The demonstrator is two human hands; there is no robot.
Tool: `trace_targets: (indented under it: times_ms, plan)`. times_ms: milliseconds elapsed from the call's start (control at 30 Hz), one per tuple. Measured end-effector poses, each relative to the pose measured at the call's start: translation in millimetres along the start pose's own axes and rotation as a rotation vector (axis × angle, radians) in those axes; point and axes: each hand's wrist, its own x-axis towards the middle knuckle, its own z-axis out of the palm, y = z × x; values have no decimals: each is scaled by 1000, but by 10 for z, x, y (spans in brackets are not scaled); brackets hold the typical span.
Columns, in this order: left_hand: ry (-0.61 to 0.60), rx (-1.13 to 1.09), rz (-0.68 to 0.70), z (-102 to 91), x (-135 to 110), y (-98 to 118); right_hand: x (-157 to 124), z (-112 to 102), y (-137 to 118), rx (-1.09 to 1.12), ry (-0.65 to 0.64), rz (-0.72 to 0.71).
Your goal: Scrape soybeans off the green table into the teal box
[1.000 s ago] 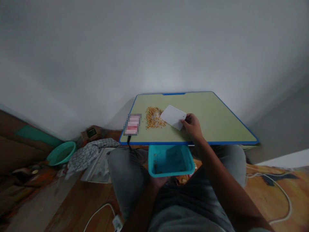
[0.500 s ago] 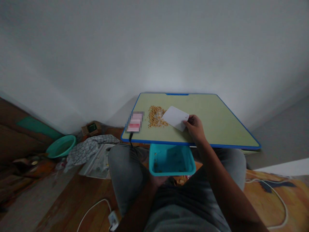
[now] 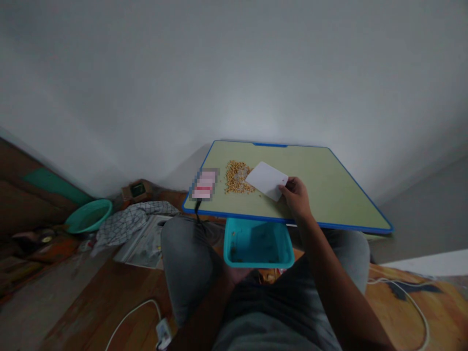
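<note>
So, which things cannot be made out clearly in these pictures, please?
In the head view:
Left hand: fingers hidden beneath the turquoise basin.
Pinkish item: details masked by pixelation.
Tabletop under the white card: covered by it.
Specks inside the basin: too small to identify.

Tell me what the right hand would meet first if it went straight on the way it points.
Led by the white card it holds, the right hand would likely meet the pile of small tan grains first. The card's left end looks close beside them, perhaps touching; depth is unclear here.
</note>
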Motion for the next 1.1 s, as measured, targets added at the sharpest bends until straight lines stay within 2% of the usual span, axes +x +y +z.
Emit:
trace_targets:
  times_ms: [167,333,433,567,700,800,933,1100]
  plan:
    - [30,-31,33,-151,34,-77,-35,-5,-39,11,-15,35]
    - [75,-33,6,-121,40,-67,-59,3,-111,75,0,87]
    - [121,-26,8,-67,46,-62,-112,-65,-134,105,101,80]
    - [190,-26,7,-11,67,-71,-283,-286,-131,37,286,-1]
    - [224,-29,-5,86,56,-68,-498,-487,-159,1,366,-4]
    - [245,-25,-4,130,32,-64,-641,-530,-219,-24,269,17]
    - [240,-33,-27,76,44,-52,-785,-505,-316,-48,102,57]
    - [186,-58,-42,22,69,-22,-794,-489,-392,-14,40,76]
